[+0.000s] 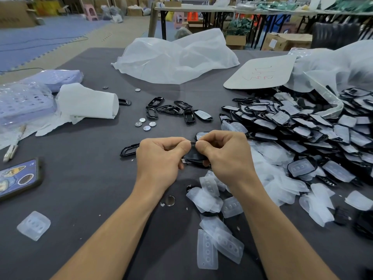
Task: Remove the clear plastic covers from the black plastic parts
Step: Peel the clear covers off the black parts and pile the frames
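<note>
Phone point(19, 178) lies at the worktop's point(90, 188) left edge. Just right of a bare black frame point(129, 151), the left hand point(161, 156), fingers curled, pinches one end of a black part point(194, 156). The right hand point(224, 152) pinches the other end likewise. The part is held over mid-worktop, its long axis running left to right along the near edge. Loose clear covers point(212, 199) lie beside the right wrist, and covered parts point(302, 128) heap toward the right edge.

Bare forearms point(113, 225), bare hands point(161, 156) point(224, 154)

Even indoor light, soft shadows, blurred background, bowed edges
</note>
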`<state>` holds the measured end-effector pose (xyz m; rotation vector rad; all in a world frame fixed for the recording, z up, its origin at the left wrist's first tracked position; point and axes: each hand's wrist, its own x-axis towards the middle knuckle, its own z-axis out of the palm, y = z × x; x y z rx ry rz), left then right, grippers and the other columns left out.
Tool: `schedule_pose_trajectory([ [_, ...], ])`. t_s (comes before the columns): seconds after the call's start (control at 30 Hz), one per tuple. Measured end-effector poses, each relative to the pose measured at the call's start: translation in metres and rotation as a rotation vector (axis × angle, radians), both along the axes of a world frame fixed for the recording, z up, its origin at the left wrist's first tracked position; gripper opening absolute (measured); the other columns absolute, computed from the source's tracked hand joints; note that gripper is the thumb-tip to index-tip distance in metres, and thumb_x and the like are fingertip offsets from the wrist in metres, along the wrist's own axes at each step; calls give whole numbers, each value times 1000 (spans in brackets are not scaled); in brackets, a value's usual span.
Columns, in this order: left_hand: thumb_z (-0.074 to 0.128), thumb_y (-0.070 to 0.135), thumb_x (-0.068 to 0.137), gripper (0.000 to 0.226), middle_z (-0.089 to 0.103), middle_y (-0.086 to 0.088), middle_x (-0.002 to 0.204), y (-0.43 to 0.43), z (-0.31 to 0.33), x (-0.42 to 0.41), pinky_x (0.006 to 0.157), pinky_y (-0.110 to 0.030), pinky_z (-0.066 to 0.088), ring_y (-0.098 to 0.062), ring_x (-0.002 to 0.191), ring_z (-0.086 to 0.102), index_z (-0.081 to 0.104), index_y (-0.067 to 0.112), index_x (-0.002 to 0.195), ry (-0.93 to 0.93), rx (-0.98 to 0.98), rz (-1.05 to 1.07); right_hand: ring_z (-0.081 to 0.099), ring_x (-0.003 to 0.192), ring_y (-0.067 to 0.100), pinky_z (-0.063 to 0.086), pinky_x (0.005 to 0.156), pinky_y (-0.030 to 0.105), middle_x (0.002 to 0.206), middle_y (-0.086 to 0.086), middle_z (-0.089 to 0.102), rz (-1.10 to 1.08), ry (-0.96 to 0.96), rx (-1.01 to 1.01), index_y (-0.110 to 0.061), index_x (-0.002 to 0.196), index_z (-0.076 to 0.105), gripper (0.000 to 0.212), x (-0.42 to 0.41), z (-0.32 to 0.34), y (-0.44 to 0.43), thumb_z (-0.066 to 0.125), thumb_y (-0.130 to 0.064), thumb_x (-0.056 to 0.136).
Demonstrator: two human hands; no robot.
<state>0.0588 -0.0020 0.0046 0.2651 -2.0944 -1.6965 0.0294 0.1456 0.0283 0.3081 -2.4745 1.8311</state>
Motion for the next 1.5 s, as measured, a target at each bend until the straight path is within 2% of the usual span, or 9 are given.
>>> schedule_pose_trajectory([
  [0.27, 79, 13, 88, 19, 65, -7, 50, -2, 2, -1, 47, -21, 46, -14, 42, 55, 84, 27, 76, -47, 150, -6, 70, 60, 18, 55, 57, 22, 71, 9, 75, 95, -172, -227, -9, 92, 79, 16, 0, 6, 10, 74, 4, 85],
  [0.43, 70, 37, 96, 30, 72, -14, 68, -6, 9, 1, 48, -22, 50, -18, 51, 63, 84, 15, 81, -107, 362, -98, 67, 55, 19, 55, 56, 25, 66, 7, 73, 38, -172, -266, -5, 88, 78, 18, -3, 6, 8, 70, 11, 85],
  [0.73, 71, -6, 89, 17, 72, -8, 65, -7, 10, 3, 51, -19, 50, -14, 52, 61, 79, 5, 98, -123, 257, -155, 66, 55, 17, 54, 55, 23, 70, 9, 74, 51, -193, -281, -6, 90, 78, 15, -4, 3, 9, 72, 7, 85],
  [0.93, 73, -8, 87, 21, 74, -12, 64, -7, 8, 3, 49, -22, 52, -16, 49, 63, 79, 11, 95, -85, 253, -118, 68, 63, 18, 56, 63, 28, 73, 6, 77, 46, -149, -233, -15, 85, 79, 24, -3, -4, 3, 76, 8, 79],
  [1.1, 81, 19, 82, 20, 76, -2, 67, -1, 3, 4, 60, -27, 54, -11, 55, 62, 82, 33, 96, -85, -13, -117, 69, 68, 28, 61, 70, 42, 76, 17, 76, 38, -165, -296, -10, 86, 79, 28, -5, -3, 5, 73, 16, 78],
  [1.23, 80, 4, 81, 34, 75, -6, 66, 0, 5, 2, 53, -22, 51, -11, 50, 58, 83, 38, 85, -94, 52, -149, 70, 69, 25, 62, 67, 37, 82, 18, 77, 64, -177, -297, -14, 80, 79, 33, -2, -2, 3, 71, 18, 78],
  [1.33, 77, -7, 80, 33, 73, -14, 65, 0, 8, 2, 48, -21, 49, -15, 47, 54, 84, 25, 81, -115, 199, -131, 72, 70, 15, 59, 68, 31, 80, 4, 78, 32, -82, -156, -19, 87, 80, 29, 0, -3, 3, 74, 7, 78],
  [1.43, 74, -13, 80, 32, 69, -11, 61, -3, 9, 2, 45, -20, 46, -15, 44, 51, 81, 17, 90, -145, 308, -115, 68, 82, -2, 53, 78, 16, 97, -18, 76, 15, 176, 194, -31, 107, 78, 43, 8, -3, 0, 78, -6, 72],
  [1.5, 74, -12, 81, 31, 69, -9, 61, -4, 9, 2, 46, -20, 46, -14, 43, 53, 80, 11, 100, -173, 336, -141, 63, 95, -2, 50, 88, 16, 109, -18, 72, 24, 288, 328, -33, 111, 77, 50, 10, -2, -3, 79, -5, 70],
])
